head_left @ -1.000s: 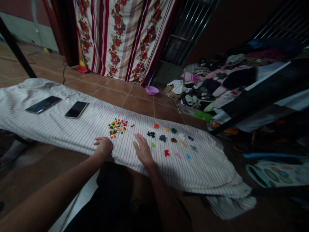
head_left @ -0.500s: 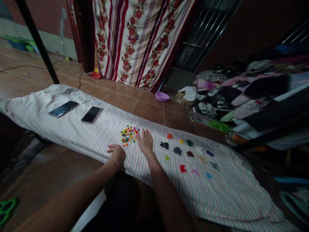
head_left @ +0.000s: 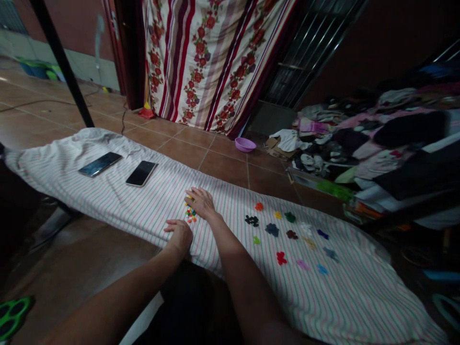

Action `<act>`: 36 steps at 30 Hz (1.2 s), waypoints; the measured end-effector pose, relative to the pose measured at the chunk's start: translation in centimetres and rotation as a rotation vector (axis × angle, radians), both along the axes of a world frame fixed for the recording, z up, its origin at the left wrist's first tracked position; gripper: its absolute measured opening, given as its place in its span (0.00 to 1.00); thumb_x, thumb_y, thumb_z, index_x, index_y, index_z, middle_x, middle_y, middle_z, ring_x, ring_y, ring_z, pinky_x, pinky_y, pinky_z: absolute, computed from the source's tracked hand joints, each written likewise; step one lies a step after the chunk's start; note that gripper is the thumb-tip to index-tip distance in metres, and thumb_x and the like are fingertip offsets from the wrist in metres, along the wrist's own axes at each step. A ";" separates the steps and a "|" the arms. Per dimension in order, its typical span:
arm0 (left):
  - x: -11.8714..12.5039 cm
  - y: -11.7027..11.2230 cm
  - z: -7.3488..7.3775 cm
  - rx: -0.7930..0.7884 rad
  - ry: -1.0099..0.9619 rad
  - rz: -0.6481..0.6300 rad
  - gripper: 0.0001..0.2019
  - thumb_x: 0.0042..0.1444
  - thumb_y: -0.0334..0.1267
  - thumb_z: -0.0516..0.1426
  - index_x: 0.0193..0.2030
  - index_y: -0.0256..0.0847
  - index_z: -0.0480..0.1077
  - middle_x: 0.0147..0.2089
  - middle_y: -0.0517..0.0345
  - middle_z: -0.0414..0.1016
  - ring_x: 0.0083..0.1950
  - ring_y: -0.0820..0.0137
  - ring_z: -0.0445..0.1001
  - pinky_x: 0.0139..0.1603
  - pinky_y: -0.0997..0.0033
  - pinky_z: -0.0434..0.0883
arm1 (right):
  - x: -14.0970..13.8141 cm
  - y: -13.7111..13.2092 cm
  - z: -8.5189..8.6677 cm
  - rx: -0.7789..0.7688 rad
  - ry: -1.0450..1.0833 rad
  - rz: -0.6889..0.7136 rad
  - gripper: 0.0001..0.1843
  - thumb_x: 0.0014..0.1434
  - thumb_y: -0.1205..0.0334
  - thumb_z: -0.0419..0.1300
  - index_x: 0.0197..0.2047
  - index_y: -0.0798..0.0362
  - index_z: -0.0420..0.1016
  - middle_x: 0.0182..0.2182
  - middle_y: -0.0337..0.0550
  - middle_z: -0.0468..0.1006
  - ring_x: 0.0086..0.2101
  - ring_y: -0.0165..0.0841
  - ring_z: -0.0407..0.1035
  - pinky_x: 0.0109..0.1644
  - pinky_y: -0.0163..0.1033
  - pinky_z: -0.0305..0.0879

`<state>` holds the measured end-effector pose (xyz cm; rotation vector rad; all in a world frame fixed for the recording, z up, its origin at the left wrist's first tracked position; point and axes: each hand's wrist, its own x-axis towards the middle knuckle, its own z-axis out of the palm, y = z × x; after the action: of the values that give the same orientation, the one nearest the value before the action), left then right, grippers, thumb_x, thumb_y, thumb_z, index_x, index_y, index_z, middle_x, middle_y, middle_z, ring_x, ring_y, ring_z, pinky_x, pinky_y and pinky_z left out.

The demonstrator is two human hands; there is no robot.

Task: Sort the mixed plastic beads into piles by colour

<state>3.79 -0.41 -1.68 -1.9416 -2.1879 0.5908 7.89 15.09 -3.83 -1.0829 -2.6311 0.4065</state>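
Observation:
A heap of small mixed-colour beads (head_left: 190,214) lies on a striped cloth (head_left: 108,201) spread over a low surface. My right hand (head_left: 201,202) rests on top of the heap with fingers spread, covering most of it. At the cloth's near edge, just short of the heap, my left hand (head_left: 179,235) is curled loosely; what it holds, if anything, is hidden. To the right, small bead groups sorted by colour lie apart: black (head_left: 251,220), orange (head_left: 258,206), green (head_left: 290,217), red (head_left: 281,258) and several more.
Two dark phones (head_left: 100,164) (head_left: 141,173) lie on the cloth at the left. Behind are a tiled floor, a purple bowl (head_left: 245,144), a flowered striped curtain (head_left: 212,62) and a pile of clothes (head_left: 359,134) at the right. A black pole (head_left: 63,62) slants at the left.
My right hand has moved forward and left from the cloth's near edge onto the bead heap. The left hand has stayed at the edge. The view has shifted.

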 end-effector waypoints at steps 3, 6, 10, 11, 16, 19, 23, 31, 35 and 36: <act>-0.1 0.1 -0.1 0.032 -0.045 0.032 0.25 0.54 0.38 0.54 0.51 0.14 0.70 0.47 0.15 0.74 0.49 0.36 0.74 0.32 0.49 0.75 | -0.7 -1.1 0.2 0.036 -0.009 0.088 0.27 0.61 0.38 0.54 0.59 0.40 0.71 0.62 0.37 0.67 0.64 0.44 0.51 0.67 0.52 0.46; -0.1 0.1 -0.1 0.025 -0.016 0.040 0.24 0.57 0.35 0.49 0.53 0.16 0.70 0.48 0.16 0.74 0.50 0.39 0.74 0.32 0.52 0.75 | -0.8 -2.2 0.3 0.075 0.015 0.085 0.26 0.60 0.41 0.58 0.58 0.43 0.71 0.59 0.40 0.69 0.61 0.42 0.54 0.65 0.49 0.48; -0.1 0.1 0.1 0.011 -0.006 0.037 0.23 0.59 0.32 0.45 0.55 0.17 0.69 0.49 0.18 0.74 0.50 0.41 0.74 0.33 0.53 0.76 | 0.2 -3.4 0.1 0.106 0.084 0.075 0.16 0.63 0.49 0.58 0.51 0.44 0.75 0.53 0.39 0.73 0.56 0.37 0.60 0.62 0.43 0.53; -0.1 0.1 0.1 0.016 -0.010 0.040 0.23 0.59 0.30 0.44 0.55 0.16 0.69 0.49 0.18 0.74 0.50 0.42 0.75 0.33 0.53 0.76 | 0.5 -3.6 0.1 0.107 0.104 0.076 0.14 0.63 0.50 0.57 0.49 0.45 0.76 0.51 0.39 0.75 0.55 0.36 0.61 0.61 0.42 0.54; -0.2 0.1 0.0 0.025 -0.031 0.031 0.23 0.58 0.27 0.44 0.53 0.13 0.69 0.48 0.16 0.74 0.50 0.41 0.75 0.33 0.52 0.76 | 2.0 -4.7 -0.5 0.126 0.194 0.057 0.09 0.64 0.57 0.57 0.43 0.48 0.77 0.44 0.39 0.78 0.52 0.34 0.64 0.60 0.41 0.54; -0.3 0.1 -0.2 0.051 -0.066 0.039 0.22 0.58 0.26 0.44 0.53 0.14 0.70 0.48 0.16 0.74 0.51 0.41 0.75 0.33 0.51 0.76 | 2.9 -5.3 -0.9 0.138 0.222 0.041 0.10 0.65 0.60 0.54 0.44 0.48 0.77 0.45 0.39 0.79 0.54 0.35 0.63 0.62 0.42 0.53; -0.4 0.1 -0.3 0.075 -0.111 0.056 0.22 0.58 0.25 0.43 0.52 0.13 0.70 0.49 0.15 0.73 0.52 0.40 0.74 0.34 0.49 0.77 | 3.7 -5.6 -1.4 0.121 0.254 -0.005 0.16 0.67 0.63 0.48 0.46 0.48 0.77 0.48 0.40 0.79 0.56 0.35 0.63 0.63 0.45 0.54; -0.6 0.1 -0.3 0.079 -0.177 0.068 0.22 0.59 0.27 0.44 0.54 0.15 0.69 0.52 0.16 0.72 0.54 0.39 0.73 0.36 0.46 0.77 | 3.1 -5.3 -0.6 0.037 0.244 -0.129 0.18 0.68 0.58 0.47 0.45 0.47 0.79 0.48 0.41 0.80 0.57 0.35 0.65 0.63 0.46 0.56; -0.6 0.1 -0.3 0.080 -0.196 0.057 0.23 0.59 0.28 0.45 0.56 0.16 0.68 0.53 0.16 0.72 0.55 0.38 0.72 0.37 0.46 0.76 | 1.2 -5.7 0.9 0.064 0.100 -0.079 0.13 0.62 0.52 0.59 0.46 0.45 0.78 0.56 0.41 0.74 0.61 0.41 0.59 0.66 0.53 0.47; -0.6 0.1 -0.4 0.076 -0.198 0.055 0.22 0.60 0.29 0.46 0.56 0.16 0.68 0.53 0.16 0.71 0.55 0.37 0.72 0.37 0.45 0.76 | 0.6 -5.7 1.2 0.075 0.073 -0.029 0.13 0.60 0.51 0.61 0.46 0.45 0.78 0.56 0.42 0.74 0.60 0.41 0.59 0.66 0.53 0.46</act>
<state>3.22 -0.32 -2.11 -1.9828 -2.3494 0.3293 8.54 9.35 -2.61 -1.0604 -2.5432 0.3317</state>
